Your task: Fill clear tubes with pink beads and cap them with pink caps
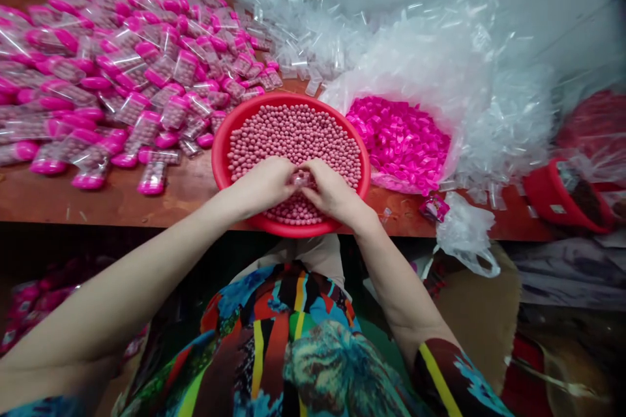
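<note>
Hold the left hand (270,186) and right hand (335,190) low over the red bowl (220,150), which sits at the near edge of the tabletop (193,199). Both grips appear to grasp a small clear container (300,177) with the fingertips, above the near half of the pink beads (293,127). Apply light, even pressure, since thin plastic would likely flex, and work inside the rim so that stray beads drop back.
</note>
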Available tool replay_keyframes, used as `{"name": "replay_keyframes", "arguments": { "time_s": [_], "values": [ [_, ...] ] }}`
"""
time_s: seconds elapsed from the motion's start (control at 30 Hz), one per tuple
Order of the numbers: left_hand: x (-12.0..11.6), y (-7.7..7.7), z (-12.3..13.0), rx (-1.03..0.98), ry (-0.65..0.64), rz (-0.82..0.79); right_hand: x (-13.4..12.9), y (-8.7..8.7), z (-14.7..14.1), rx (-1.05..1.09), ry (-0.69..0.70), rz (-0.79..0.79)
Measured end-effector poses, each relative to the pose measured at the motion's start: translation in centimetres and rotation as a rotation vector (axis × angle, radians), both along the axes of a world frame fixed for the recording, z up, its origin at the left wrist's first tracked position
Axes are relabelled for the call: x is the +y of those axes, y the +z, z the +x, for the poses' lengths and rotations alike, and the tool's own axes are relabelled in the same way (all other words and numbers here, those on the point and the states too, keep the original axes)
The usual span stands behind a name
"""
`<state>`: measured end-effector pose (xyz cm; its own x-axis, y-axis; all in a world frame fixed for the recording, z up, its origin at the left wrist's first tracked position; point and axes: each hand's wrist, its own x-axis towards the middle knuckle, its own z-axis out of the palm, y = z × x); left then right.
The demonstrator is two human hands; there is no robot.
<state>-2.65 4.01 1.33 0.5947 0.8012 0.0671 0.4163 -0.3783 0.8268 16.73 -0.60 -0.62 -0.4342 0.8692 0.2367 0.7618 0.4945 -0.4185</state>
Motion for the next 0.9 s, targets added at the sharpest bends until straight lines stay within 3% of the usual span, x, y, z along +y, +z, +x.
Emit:
{"name": "replay_keyframes", "arguments": {
  "time_s": [0.1, 0.27, 0.33, 0.43, 0.5, 0.53, 0.6, 0.7, 0.9],
  "values": [
    [0.5, -0.8, 1.1, 0.113, -0.095, 0.117, -0.4, -0.4, 0.0, 0.104, -0.057, 0.036],
    [2.4, -0.5, 1.6, 0.338, -0.149, 0.453, -0.8, 0.4, 1.0, 0.196, -0.059, 0.231],
    [2.6, -0.4, 2.5, 0.447, -0.179, 0.527, -0.6, 0.8, 3.4, 0.247, -0.193, 0.314],
    [2.5, -0.5, 4.7, 0.527, -0.222, 0.529, 0.3, 0.6, 8.9, 0.259, -0.611, 0.32],
    [2.4, -0.9, 6.3, 0.488, -0.213, 0.48, 1.3, -0.2, 12.7, 0.15, -0.857, 0.202],
    [2.5, -1.2, 7.0, 0.447, -0.198, 0.438, 2.0, -0.8, 14.2, 0.106, -0.906, 0.15],
    [2.8, -1.7, 7.8, 0.338, -0.172, 0.3, 3.4, -1.9, 16.1, 0.034, -0.923, 0.062],
    [3.3, -1.9, 7.8, 0.11, -0.138, -0.014, 5.6, -3.5, 16.6, -0.039, -0.899, -0.021],
    [2.1, 0.5, 4.5, -0.355, -0.074, -0.507, 7.2, -4.6, 16.0, -0.055, -0.903, -0.074]
  ]
}}
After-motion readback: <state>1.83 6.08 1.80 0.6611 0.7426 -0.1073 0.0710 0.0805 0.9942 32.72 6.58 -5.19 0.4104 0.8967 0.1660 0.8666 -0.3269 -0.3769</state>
